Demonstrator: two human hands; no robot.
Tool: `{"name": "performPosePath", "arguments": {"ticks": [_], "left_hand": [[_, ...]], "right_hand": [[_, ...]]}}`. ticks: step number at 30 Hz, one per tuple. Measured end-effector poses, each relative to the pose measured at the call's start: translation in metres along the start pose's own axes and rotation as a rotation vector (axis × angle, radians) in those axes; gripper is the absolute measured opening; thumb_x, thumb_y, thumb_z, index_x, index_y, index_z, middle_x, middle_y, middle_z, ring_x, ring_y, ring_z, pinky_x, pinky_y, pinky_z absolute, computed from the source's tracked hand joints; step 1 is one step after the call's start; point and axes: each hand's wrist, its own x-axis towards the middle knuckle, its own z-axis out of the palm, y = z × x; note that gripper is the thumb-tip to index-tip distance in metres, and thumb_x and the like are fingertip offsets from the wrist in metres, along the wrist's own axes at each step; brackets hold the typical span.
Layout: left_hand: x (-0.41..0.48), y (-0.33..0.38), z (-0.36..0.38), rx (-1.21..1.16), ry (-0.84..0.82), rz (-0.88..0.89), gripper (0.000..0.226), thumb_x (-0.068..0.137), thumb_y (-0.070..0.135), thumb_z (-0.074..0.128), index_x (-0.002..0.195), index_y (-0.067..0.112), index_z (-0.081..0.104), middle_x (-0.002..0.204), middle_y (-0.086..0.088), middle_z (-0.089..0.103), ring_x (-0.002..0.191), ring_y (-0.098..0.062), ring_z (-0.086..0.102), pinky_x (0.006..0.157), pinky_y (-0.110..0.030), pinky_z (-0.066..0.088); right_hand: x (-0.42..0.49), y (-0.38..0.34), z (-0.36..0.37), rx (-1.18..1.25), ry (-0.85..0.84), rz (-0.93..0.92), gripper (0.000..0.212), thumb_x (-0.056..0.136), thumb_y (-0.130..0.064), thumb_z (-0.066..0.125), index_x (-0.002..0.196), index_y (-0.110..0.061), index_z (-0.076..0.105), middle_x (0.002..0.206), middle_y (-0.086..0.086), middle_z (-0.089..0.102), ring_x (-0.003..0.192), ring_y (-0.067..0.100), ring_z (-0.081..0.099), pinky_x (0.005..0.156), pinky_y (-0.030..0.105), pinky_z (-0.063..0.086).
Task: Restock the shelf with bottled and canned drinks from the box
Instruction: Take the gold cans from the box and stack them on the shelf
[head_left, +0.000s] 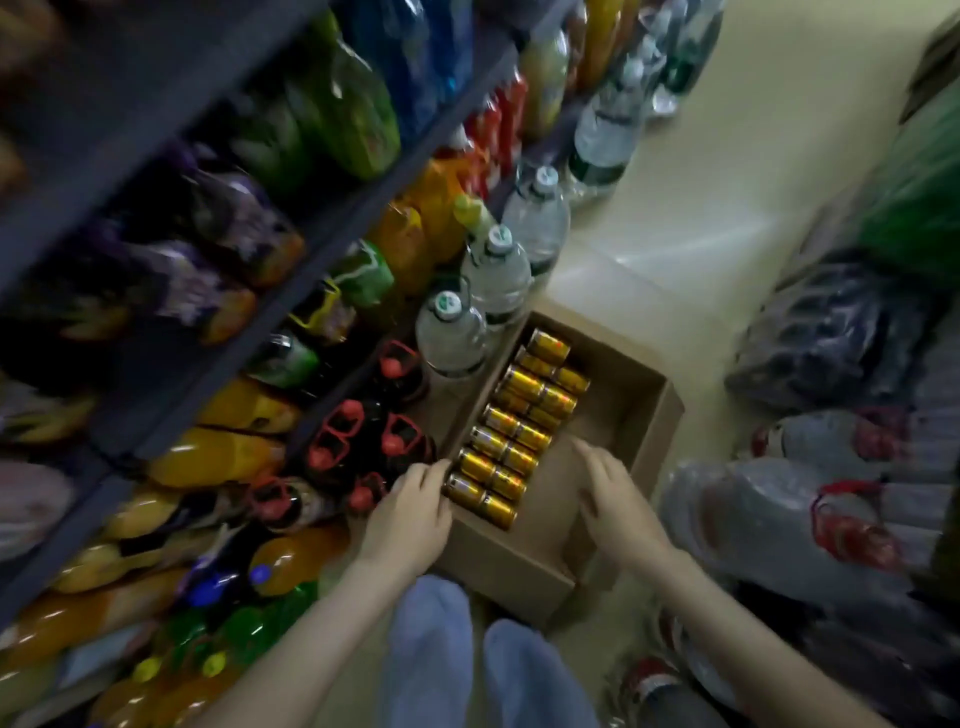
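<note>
Gold cans (521, 435), two rows, one cardboard box (511, 564).

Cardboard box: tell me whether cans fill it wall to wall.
No: gold cans line only the left side of the box; the rest is bare cardboard.

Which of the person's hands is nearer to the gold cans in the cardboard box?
Left. The left hand lies at the left wall of the cardboard box, fingertips beside the nearest gold cans; the right hand is over the box's bare floor, apart from them.
</note>
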Motion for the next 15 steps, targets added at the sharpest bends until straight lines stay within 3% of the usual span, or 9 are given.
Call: {"name": "performPosePath", "arguments": {"ticks": [3,7,12,15], "left_hand": [[0.063,-0.029,0.085,0.038,-0.107,-0.009,0.05,0.098,0.022,0.043,0.147,0.019,0.03,0.142,-0.001,0.038,0.127,-0.02,0.041,0.093,-0.029,0.041],[0.158,-0.055,0.174,0.148,-0.172,0.034,0.058,0.098,0.018,0.042,0.151,0.02,0.018,0.151,-0.002,0.026,0.135,-0.023,0.033,0.1,-0.033,0.038],[0.3,-0.051,0.244,0.37,-0.053,0.227,0.076,0.092,0.002,0.05,0.153,0.014,0.006,0.156,-0.012,0.016,0.143,-0.027,0.018,0.114,-0.035,0.022],[0.377,-0.04,0.268,0.637,0.05,0.35,0.082,0.091,0.001,0.049,0.152,0.011,-0.005,0.159,-0.017,0.0,0.147,-0.03,0.001,0.118,-0.037,0.001]], "right_hand": [[0.03,0.067,0.086,0.036,-0.099,0.151,0.078,0.09,0.003,0.05,0.152,-0.024,0.011,0.156,0.002,0.018,0.141,0.016,0.026,0.112,0.029,0.031],[0.089,0.137,0.176,0.06,-0.093,0.225,0.073,0.093,-0.002,0.048,0.152,-0.024,0.009,0.157,0.003,0.019,0.142,0.016,0.023,0.113,0.029,0.026],[0.212,0.188,0.231,-0.055,0.093,0.168,0.072,0.092,-0.005,0.052,0.152,-0.013,0.011,0.157,0.008,0.018,0.146,0.02,0.014,0.115,0.028,0.007],[0.29,0.211,0.248,-0.181,0.228,0.09,0.08,0.089,-0.014,0.061,0.152,-0.009,0.011,0.157,0.015,0.016,0.147,0.028,0.01,0.117,0.04,0.006]]}}
